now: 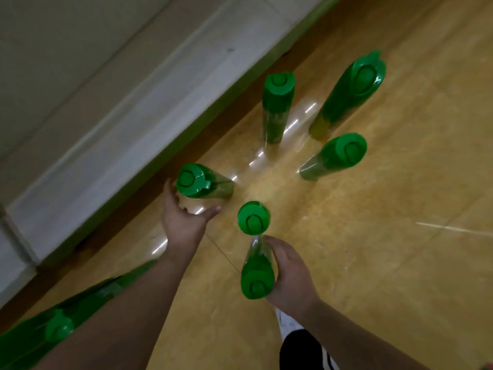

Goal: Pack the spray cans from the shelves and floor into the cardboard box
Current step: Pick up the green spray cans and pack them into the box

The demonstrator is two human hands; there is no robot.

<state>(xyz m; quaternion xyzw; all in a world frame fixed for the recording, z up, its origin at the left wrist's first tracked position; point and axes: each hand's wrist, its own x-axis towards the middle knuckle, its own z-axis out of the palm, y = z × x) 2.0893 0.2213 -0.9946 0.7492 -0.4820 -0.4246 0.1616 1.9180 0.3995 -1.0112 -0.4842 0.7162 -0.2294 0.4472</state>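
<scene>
Several green-capped spray cans stand upright on the shiny wooden floor. My right hand [289, 273] grips the nearest can [257, 279] round its body. Just beyond it stands another can [253, 217]. My left hand [184, 217] reaches with spread thumb and fingers toward a can [200, 180] by the wall base, close beneath its cap, holding nothing. Three more cans stand farther off: one in the middle [277, 102], a tall one at the right [352, 89] and a shorter one [336, 156]. The cardboard box is out of view.
A white baseboard or shelf foot [120, 124] runs diagonally along the left. A blurred green can [58, 327] sits under my left forearm at bottom left. My foot and a dark trouser leg [301, 345] show at the bottom. Open floor lies to the right.
</scene>
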